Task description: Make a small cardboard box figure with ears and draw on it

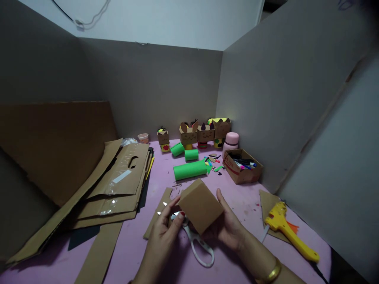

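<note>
A small brown cardboard box (201, 206) is held up between my two hands, tilted with one corner toward me. My left hand (166, 230) grips its left side, thumb and fingers bent near the edge. On the opposite side, my right hand (232, 228) supports the box, with the thumb raised along it and the other fingers partly hidden underneath. White-handled scissors (193, 238) lie on the pink table below, partly covered by my left hand and the box. A cardboard strip (154, 221) lies just left of them.
Stacked cardboard (118, 177) fills the left. Green tubes (189, 170) and paper scraps lie ahead, with cardboard-headed figures (188, 136) behind. To the right are a box of markers (248, 177), a pink bottle (231, 139) and a yellow glue gun (291, 232) on cardboard. Grey partitions enclose the table.
</note>
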Demonstrator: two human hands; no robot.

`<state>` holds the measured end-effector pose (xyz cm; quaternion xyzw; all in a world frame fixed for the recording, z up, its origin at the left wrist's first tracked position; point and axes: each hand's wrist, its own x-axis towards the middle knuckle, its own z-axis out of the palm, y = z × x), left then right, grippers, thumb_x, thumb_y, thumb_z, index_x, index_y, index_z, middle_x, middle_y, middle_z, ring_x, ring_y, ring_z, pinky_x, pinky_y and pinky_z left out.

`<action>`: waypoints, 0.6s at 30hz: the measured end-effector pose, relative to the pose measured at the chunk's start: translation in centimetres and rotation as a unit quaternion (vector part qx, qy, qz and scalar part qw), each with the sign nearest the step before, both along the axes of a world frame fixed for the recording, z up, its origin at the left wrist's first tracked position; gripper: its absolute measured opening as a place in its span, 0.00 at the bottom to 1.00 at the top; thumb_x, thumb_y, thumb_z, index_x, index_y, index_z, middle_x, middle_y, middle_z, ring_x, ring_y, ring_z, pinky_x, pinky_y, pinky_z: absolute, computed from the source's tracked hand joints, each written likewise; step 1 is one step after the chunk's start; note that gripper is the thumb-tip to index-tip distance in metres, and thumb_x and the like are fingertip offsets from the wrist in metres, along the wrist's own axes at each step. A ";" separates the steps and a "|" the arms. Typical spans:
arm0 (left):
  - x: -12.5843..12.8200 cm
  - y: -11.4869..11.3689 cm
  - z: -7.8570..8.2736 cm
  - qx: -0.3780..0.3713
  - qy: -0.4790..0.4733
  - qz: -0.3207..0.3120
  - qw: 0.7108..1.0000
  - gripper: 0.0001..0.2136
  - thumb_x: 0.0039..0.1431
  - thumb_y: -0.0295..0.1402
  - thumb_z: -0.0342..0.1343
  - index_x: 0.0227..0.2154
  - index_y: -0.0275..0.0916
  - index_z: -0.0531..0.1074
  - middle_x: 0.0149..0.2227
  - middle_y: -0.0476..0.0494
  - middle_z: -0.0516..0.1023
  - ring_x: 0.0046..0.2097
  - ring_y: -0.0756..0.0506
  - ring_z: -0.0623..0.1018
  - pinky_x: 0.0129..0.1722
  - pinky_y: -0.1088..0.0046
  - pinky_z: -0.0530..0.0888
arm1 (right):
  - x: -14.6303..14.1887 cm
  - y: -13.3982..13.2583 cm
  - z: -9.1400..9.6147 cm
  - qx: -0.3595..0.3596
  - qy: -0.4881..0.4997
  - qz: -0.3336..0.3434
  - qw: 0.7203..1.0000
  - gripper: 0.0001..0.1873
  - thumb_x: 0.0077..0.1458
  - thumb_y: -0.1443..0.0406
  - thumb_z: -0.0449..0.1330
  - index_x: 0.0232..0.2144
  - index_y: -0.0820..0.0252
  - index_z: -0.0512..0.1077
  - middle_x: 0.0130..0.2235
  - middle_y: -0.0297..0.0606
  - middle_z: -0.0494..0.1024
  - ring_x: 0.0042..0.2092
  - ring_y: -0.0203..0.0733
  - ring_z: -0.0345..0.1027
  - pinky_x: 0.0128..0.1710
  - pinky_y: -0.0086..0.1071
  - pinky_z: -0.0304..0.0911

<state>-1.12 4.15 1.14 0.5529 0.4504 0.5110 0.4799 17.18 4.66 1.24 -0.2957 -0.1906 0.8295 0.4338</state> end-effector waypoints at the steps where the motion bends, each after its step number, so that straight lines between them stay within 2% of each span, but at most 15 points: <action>1: 0.1 0.0 0.0 -0.003 -0.006 -0.001 1.000 0.24 0.58 0.43 0.56 0.55 0.39 0.67 0.59 0.36 0.70 0.61 0.39 0.67 0.60 0.57 0.63 | 0.0 0.0 0.0 -0.005 0.004 -0.013 1.000 0.40 0.56 0.38 0.44 0.41 0.66 0.75 0.31 0.45 0.82 0.29 0.43 0.75 0.27 0.34 0.67; 4: 0.3 -0.2 0.2 -0.008 -0.011 0.001 1.000 0.24 0.56 0.43 0.57 0.53 0.38 0.69 0.56 0.36 0.73 0.60 0.38 0.68 0.59 0.58 0.64 | -0.3 0.1 0.0 -0.017 0.006 -0.068 0.998 0.31 0.56 0.43 0.51 0.40 0.63 0.75 0.34 0.44 0.82 0.33 0.43 0.75 0.31 0.34 0.68; 6: 0.5 -0.4 0.4 -0.014 -0.018 0.002 1.000 0.24 0.55 0.43 0.58 0.52 0.38 0.70 0.55 0.37 0.74 0.59 0.38 0.69 0.59 0.58 0.64 | -0.5 0.1 0.0 -0.015 -0.027 -0.121 0.992 0.26 0.55 0.46 0.56 0.41 0.61 0.74 0.34 0.40 0.82 0.33 0.42 0.75 0.32 0.34 0.68; 10: 0.7 -0.1 -0.2 -0.042 -0.056 -0.010 0.998 0.29 0.51 0.46 0.62 0.54 0.39 0.68 0.56 0.37 0.74 0.58 0.38 0.70 0.58 0.58 0.66 | -0.6 -0.1 -0.2 0.082 -0.129 -0.219 0.964 0.24 0.51 0.49 0.62 0.47 0.53 0.69 0.39 0.35 0.80 0.39 0.43 0.74 0.36 0.36 0.69; 15: 0.5 1.0 -2.2 -0.033 -0.071 -0.035 0.996 0.41 0.40 0.58 0.62 0.54 0.36 0.68 0.56 0.29 0.72 0.59 0.33 0.69 0.58 0.54 0.64 | -0.3 -0.5 -0.2 0.226 -0.205 -0.226 0.925 0.24 0.50 0.51 0.64 0.46 0.55 0.66 0.41 0.37 0.77 0.42 0.46 0.72 0.41 0.37 0.68; 18: 0.6 1.0 -2.5 -0.048 -0.096 -0.039 0.993 0.42 0.40 0.58 0.62 0.55 0.35 0.66 0.58 0.28 0.70 0.60 0.32 0.68 0.58 0.54 0.65 | -0.3 -0.8 -0.2 0.283 -0.263 -0.223 0.895 0.26 0.48 0.51 0.65 0.46 0.55 0.65 0.43 0.39 0.74 0.43 0.47 0.70 0.41 0.38 0.67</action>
